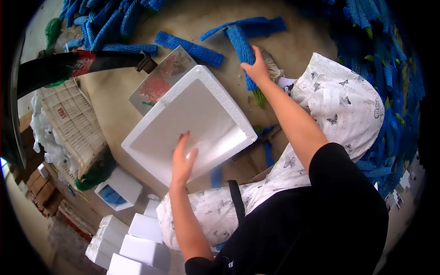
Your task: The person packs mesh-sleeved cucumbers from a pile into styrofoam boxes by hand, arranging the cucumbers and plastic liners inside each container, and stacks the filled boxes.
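My right hand [257,69] is closed around a long green vegetable [259,98] in a blue foam net sleeve [240,45], its bumpy green tip sticking out at the lower end. Over the white foam box [133,144] is my left hand [182,164], fingers spread and a little blurred, with nothing in it. The box is tilted, and its visible inside is bare white. Beyond the box, another blue net sleeve [189,48] lies on the floor. A further blue piece [268,26] lies behind the one I hold.
Blue-sleeved vegetables pile up at the right [394,82] and top left [107,27]. A stained metal plate [158,85] on a dark arm [110,62] stands behind the box. A pale plastic crate [73,119] and several white foam boxes [144,227] are on the left.
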### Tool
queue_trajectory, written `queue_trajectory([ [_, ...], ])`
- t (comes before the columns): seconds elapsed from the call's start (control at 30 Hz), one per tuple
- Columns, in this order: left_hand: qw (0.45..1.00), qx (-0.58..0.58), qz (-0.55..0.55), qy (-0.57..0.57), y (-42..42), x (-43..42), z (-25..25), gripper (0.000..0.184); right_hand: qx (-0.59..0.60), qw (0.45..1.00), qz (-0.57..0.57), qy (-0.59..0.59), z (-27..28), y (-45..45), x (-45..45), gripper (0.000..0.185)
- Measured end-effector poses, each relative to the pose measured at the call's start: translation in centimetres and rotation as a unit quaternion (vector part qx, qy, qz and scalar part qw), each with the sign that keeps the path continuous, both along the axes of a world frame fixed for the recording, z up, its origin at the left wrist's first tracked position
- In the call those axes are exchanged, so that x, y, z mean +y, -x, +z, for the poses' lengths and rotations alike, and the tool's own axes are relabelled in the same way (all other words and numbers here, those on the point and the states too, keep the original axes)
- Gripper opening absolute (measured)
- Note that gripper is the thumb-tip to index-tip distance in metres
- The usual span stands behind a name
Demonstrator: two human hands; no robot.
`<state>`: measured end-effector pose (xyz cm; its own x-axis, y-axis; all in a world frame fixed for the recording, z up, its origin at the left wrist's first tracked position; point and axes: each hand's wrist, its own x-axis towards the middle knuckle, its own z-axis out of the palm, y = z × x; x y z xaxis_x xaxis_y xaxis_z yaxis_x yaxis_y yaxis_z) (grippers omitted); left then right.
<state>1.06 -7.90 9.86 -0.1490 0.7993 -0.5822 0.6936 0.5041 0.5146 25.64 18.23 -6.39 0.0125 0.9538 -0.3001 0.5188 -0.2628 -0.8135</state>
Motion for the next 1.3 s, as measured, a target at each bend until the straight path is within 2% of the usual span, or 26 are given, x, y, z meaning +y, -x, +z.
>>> queue_trajectory([
  [0.03, 0.995, 0.071, 0.047, -0.046, 0.0, 1.8, 0.2, 0.071, 0.132, 0.986, -0.019, -0.099, 1.6, -0.3, 1.8, 0.075],
  [0.1, 0.993, 0.082, -0.081, 0.005, -1.4, 4.3, -0.6, 0.066, 0.334, 0.941, 0.023, -0.051, 12.4, 2.5, 4.2, 0.066],
  [0.17, 0.993, 0.077, -0.088, 0.027, -2.1, 4.6, -2.0, 0.068, 0.33, 0.897, 0.294, 0.024, 22.9, 5.6, 3.7, 0.055],
  [0.23, 0.992, 0.073, -0.095, 0.043, -1.5, 4.3, -3.7, 0.07, 0.239, 0.793, 0.557, -0.062, 26.3, 10.2, 1.0, 0.058],
  [0.3, 0.999, 0.032, -0.023, 0.012, -1.4, 2.6, -4.9, 0.068, -0.029, 0.708, 0.705, -0.038, 26.8, 13.3, -2.9, 0.055],
  [0.33, 0.996, 0.052, -0.057, 0.04, -1.4, 1.7, -5.1, 0.063, -0.121, 0.676, 0.727, 0.012, 24.8, 14.8, -4.5, 0.055],
  [0.37, 0.983, 0.102, -0.14, 0.062, -1.2, 1.9, -4.6, 0.061, -0.211, 0.636, 0.74, 0.058, 21.8, 16.0, -6.2, 0.055],
  [0.43, 0.988, 0.053, -0.108, 0.096, -1.3, 2.6, -2.6, 0.061, -0.255, 0.614, 0.745, 0.055, 15.5, 17.7, -8.6, 0.05],
  [0.47, 0.988, 0.051, -0.103, 0.102, -1.3, 2.1, -3.1, 0.061, -0.227, 0.627, 0.743, 0.059, 15.0, 18.9, -8.5, 0.048],
  [0.5, 0.996, 0.046, -0.063, 0.051, -1.5, 1.6, -3.7, 0.058, -0.202, 0.64, 0.739, 0.065, 14.4, 20.2, -8.4, 0.046],
  [0.53, 0.999, 0.041, -0.022, 0.0, -1.7, 1.3, -4.3, 0.055, -0.152, 0.68, 0.717, -0.006, 12.9, 21.0, -9.1, 0.046],
  [0.57, 0.999, 0.038, -0.017, 0.002, -1.8, 1.8, -4.2, 0.055, -0.142, 0.683, 0.716, 0.005, 13.4, 21.9, -8.7, 0.046],
  [0.63, 1.0, 0.021, 0.006, 0.021, -2.0, 2.2, -3.5, 0.057, -0.184, 0.691, 0.688, -0.124, 9.1, 22.0, -8.0, 0.045],
  [0.67, 0.999, 0.037, 0.013, 0.004, -2.1, 2.1, -3.5, 0.055, -0.2, 0.697, 0.671, -0.157, 10.4, 21.6, -8.3, 0.05],
  [0.7, 0.999, 0.033, 0.011, -0.006, -1.8, 2.5, -3.8, 0.055, -0.257, 0.68, 0.659, -0.192, 11.7, 19.7, -8.8, 0.057],
  [0.77, 0.999, 0.033, 0.029, 0.003, -2.4, 2.5, -3.5, 0.056, -0.375, 0.626, 0.684, 0.013, 16.5, 16.9, -7.5, 0.059],
  [0.8, 0.999, 0.016, 0.025, 0.031, -2.3, 2.9, -3.5, 0.058, -0.379, 0.618, 0.688, 0.021, 16.2, 15.6, -7.6, 0.059],
  [0.87, 1.0, 0.007, 0.006, 0.016, -2.6, 2.7, -3.8, 0.059, -0.27, 0.712, 0.646, 0.04, 15.0, 14.2, -7.2, 0.048],
  [0.9, 1.0, 0.001, -0.015, 0.002, -2.7, 3.0, -4.2, 0.06, -0.248, 0.786, 0.558, -0.099, 12.6, 14.9, -8.5, 0.041],
  [1.0, 1.0, 0.003, -0.029, 0.005, -2.3, 3.3, -4.3, 0.064, -0.287, 0.802, 0.508, -0.132, 8.6, 15.7, -9.0, 0.038],
  [1.1, 0.999, 0.007, -0.047, 0.002, -2.7, 3.3, -4.3, 0.07, -0.33, 0.795, 0.48, -0.172, 9.0, 16.1, -9.7, 0.036],
  [1.17, 0.997, 0.022, -0.042, 0.062, -2.7, 3.8, -4.0, 0.072, -0.333, 0.822, 0.439, -0.144, 9.0, 16.4, -10.7, 0.039],
  [1.3, 0.998, 0.001, -0.043, 0.05, -2.5, 3.6, -4.8, 0.074, -0.304, 0.817, 0.459, -0.174, 5.9, 15.8, -9.6, 0.048],
])
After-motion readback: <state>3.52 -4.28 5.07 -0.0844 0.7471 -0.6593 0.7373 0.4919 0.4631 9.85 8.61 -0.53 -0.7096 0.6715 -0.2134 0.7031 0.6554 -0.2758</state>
